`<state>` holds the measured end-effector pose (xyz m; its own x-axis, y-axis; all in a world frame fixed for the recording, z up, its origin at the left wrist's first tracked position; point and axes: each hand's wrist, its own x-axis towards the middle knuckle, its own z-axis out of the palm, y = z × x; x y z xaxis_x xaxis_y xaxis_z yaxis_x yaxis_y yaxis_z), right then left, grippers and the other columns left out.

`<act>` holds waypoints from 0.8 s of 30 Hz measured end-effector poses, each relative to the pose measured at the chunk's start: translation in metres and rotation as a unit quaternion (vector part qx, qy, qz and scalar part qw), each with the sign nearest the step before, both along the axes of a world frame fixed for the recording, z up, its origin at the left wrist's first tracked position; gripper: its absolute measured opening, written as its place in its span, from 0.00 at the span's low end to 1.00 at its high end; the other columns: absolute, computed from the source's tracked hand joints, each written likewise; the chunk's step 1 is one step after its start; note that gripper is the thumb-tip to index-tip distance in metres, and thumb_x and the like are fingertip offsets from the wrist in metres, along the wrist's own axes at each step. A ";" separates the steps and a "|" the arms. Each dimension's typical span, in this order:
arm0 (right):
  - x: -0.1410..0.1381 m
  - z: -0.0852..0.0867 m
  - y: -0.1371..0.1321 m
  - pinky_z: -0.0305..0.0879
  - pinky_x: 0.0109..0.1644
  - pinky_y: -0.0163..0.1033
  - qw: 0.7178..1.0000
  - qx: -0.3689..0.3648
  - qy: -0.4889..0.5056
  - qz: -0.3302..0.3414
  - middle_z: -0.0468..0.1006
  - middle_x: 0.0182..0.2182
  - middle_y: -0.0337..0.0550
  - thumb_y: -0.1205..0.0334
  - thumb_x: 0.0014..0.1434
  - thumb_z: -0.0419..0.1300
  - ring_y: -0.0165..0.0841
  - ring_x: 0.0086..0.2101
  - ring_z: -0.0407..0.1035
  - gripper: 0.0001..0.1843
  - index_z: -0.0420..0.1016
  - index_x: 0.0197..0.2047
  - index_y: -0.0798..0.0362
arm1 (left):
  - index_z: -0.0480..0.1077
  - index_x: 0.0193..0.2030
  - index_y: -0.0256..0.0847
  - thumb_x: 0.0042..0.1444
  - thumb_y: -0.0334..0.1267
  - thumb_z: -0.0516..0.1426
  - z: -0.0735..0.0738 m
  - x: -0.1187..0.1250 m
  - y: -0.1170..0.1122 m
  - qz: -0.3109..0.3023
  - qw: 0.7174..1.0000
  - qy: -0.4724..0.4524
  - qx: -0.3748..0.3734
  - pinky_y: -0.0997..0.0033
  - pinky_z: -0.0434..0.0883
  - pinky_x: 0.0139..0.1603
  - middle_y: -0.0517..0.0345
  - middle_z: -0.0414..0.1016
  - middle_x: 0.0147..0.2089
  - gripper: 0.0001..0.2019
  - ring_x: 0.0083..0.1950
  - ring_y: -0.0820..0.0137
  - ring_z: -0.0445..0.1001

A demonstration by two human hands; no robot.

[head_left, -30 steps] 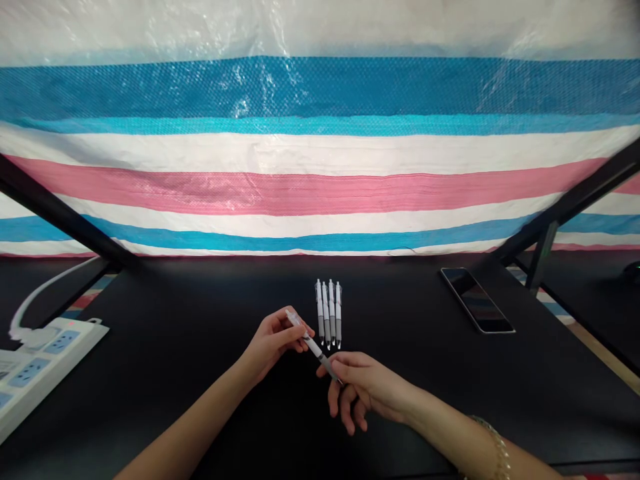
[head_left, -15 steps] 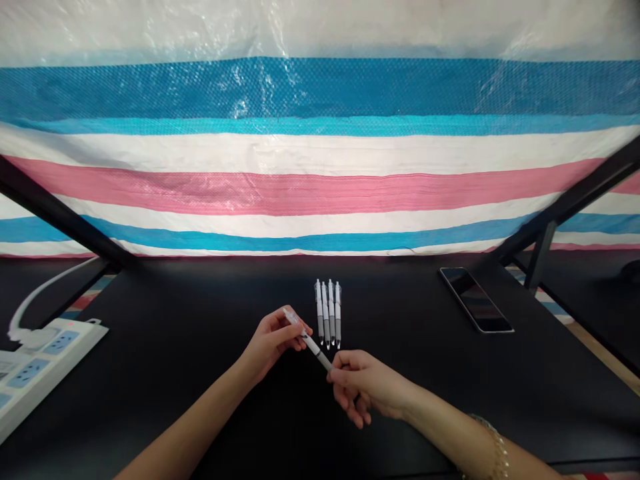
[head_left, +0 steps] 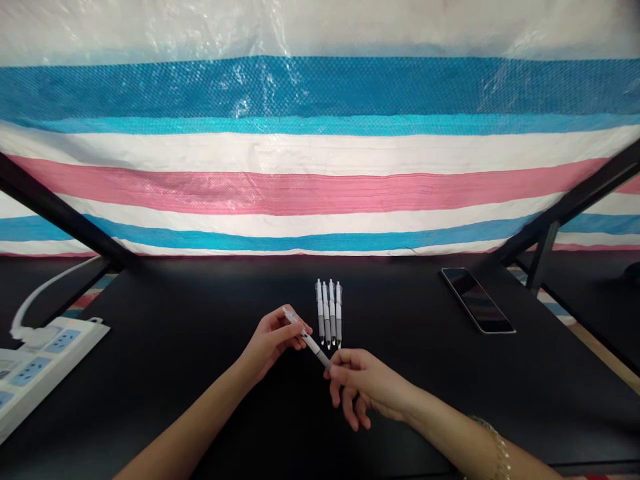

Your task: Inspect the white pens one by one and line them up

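Note:
A white pen with a grey grip [head_left: 311, 342] slants between my two hands over the black table. My left hand [head_left: 274, 339] pinches its upper barrel near the clip, thumb on top. At the lower end, my right hand [head_left: 364, 385] closes thumb and index finger round the grey grip, which hides the tip; its other fingers hang loosely curled. Just beyond my hands, several matching white pens [head_left: 329, 313] lie side by side on the table, their tips towards me. They are apart from the held pen.
At the right lies a dark-screened phone [head_left: 477, 301]. A white power strip [head_left: 47, 373] with a plugged-in white cable [head_left: 37, 290] sits at the left edge. Black frame bars [head_left: 570, 207] slope at both sides, and a striped plastic sheet [head_left: 320, 193] hangs behind the black table [head_left: 240, 287].
My right hand's fingers have shifted slightly at the pen's grip end, the lower ones spreading a little. My left hand and the pen stay almost still.

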<state>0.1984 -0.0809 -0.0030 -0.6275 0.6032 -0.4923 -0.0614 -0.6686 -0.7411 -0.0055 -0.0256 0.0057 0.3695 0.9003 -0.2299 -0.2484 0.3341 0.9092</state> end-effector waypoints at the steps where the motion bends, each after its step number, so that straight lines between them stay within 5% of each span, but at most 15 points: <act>1: 0.000 0.001 0.000 0.55 0.12 0.26 1.000 0.008 -0.013 -0.004 0.72 0.21 0.35 0.49 0.49 0.62 0.27 0.15 0.67 0.20 0.62 0.34 0.56 | 0.68 0.28 0.35 0.50 0.34 0.62 0.001 0.000 0.000 -0.003 1.000 -0.001 0.001 0.79 0.69 0.26 0.54 0.78 0.31 0.07 0.24 0.77 0.72; 13: 0.001 -0.005 0.001 0.51 0.14 0.24 1.000 0.003 0.020 -0.008 0.73 0.18 0.41 0.48 0.52 0.59 0.24 0.14 0.65 0.20 0.69 0.32 0.61 | 0.70 0.32 0.38 0.50 0.37 0.62 0.006 0.009 -0.007 0.016 1.000 -0.021 0.014 0.68 0.71 0.40 0.55 0.76 0.33 0.06 0.38 0.65 0.76; 18: 0.000 -0.002 0.001 0.69 0.33 0.35 0.997 0.004 0.073 -0.018 0.76 0.33 0.47 0.59 0.48 0.66 0.35 0.33 0.74 0.22 0.70 0.45 0.59 | 0.71 0.42 0.39 0.51 0.39 0.61 0.007 0.013 -0.011 0.068 0.997 0.018 0.025 0.69 0.71 0.39 0.56 0.76 0.32 0.12 0.34 0.68 0.76; 21: -0.002 0.002 0.000 0.67 0.45 0.43 0.996 0.004 0.088 -0.011 0.75 0.38 0.50 0.62 0.46 0.67 0.38 0.39 0.73 0.24 0.70 0.47 0.59 | 0.63 0.54 0.43 0.52 0.39 0.60 0.008 0.014 -0.013 0.074 0.995 0.052 0.047 0.69 0.72 0.36 0.58 0.76 0.31 0.22 0.31 0.69 0.75; 24: -0.002 0.004 0.000 0.64 0.49 0.46 0.996 0.009 0.093 -0.004 0.75 0.41 0.52 0.63 0.46 0.67 0.39 0.41 0.72 0.25 0.71 0.48 0.59 | 0.58 0.55 0.45 0.52 0.39 0.60 0.008 0.015 -0.014 0.074 0.993 0.068 0.063 0.68 0.72 0.35 0.59 0.77 0.30 0.24 0.31 0.69 0.76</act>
<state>0.1966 -0.0811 0.0011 -0.7024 0.6154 -0.3576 -0.2033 -0.6550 -0.7278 0.0099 -0.0400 0.0139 0.2050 0.9671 -0.1505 -0.1573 0.1843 0.9702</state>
